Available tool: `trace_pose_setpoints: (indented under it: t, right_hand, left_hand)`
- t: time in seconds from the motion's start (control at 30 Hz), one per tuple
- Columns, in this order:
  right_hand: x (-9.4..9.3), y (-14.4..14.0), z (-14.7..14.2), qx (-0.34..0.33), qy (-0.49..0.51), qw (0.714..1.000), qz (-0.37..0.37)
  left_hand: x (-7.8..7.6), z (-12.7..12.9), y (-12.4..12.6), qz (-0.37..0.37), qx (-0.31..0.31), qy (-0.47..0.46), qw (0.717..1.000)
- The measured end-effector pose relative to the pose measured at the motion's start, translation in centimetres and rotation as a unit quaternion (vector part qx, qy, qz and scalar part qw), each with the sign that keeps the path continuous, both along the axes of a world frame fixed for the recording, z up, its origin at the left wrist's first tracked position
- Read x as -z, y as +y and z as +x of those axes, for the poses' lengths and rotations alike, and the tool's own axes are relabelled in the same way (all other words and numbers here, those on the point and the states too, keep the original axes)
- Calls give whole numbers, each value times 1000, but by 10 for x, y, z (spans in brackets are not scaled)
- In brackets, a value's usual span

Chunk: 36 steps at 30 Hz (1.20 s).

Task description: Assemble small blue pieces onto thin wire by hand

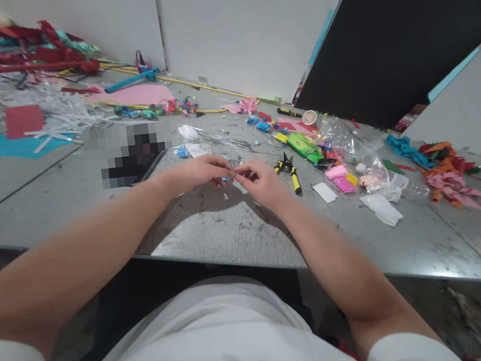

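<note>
Your left hand (198, 172) and right hand (261, 181) meet above the grey metal table (228, 228), fingertips touching each other over its near middle. Between them you hold a small blue piece (226, 179). It is bright sky blue, tiny, and mostly covered by your fingers; only a short sliver of it shows, so its shape cannot be told. Your left thumb and forefinger are pressed together on it, pinching it from the left, with the other fingers curled in behind. Your right fingers are bent and bunched close, their tips pinching at the same spot from the right.

Just beside your right hand, to its right, lies a pair of pliers with yellow and black handles (290, 170), flat on the table. Farther right is a small white card (324, 192), then pink blocks (339, 178) inside a clear plastic bag (349, 139). A green box (301, 143) sits behind the pliers. A crumpled white paper (383, 209) lies near the table's front right. At the far right is a heap of pink, orange and blue ribbon strips (453, 179). Behind your left hand lie a clear wrapper (218, 139) and a blurred dark patch that cannot be made out. Well apart, at the far left, are a pink sheet (139, 94), a red square (23, 120) on a blue sheet (2, 147), and shredded white strips (68, 113).
</note>
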State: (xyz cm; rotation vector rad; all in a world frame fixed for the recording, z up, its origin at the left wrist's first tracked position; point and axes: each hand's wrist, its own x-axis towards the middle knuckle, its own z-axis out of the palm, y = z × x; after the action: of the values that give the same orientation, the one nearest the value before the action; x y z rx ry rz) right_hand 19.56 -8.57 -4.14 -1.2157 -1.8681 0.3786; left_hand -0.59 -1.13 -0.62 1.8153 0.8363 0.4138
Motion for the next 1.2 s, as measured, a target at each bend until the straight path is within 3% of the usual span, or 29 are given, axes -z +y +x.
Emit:
trace_pose_setpoints:
  t: [0.27, 0.47, 0.6, 0.73, 0.8, 0.9, 1.0, 1.2]
  right_hand:
    - [0, -1, -1, 20, -36, 999, 14]
    - [-4, -8, -7, 17, -8, 999, 33]
    - [-5, -5, -5, 53, 82, 995, -27]
    - [-3, 2, 2, 87, 142, 982, -85]
    - [-2, 3, 2, 64, 106, 987, -106]
    - [0, 0, -3, -15, -34, 993, -113]
    - [-1, -4, -8, -76, -151, 979, -114]
    - [-5, -6, -8, -77, -155, 973, -153]
  left_hand:
    - [-5, 1, -3, -19, -23, 2, 1000]
    - [-8, 2, -9, 11, -11, -7, 1000]
    - [-7, 2, -5, 6, -21, -17, 1000]
    - [-6, -1, 4, 11, -90, 14, 996]
    - [-6, -2, 7, 25, -103, 33, 994]
    - [-6, -4, 8, 43, -94, 60, 993]
    - [-5, -4, 8, 47, -92, 75, 992]
    - [-3, -4, 10, 51, -81, 51, 994]
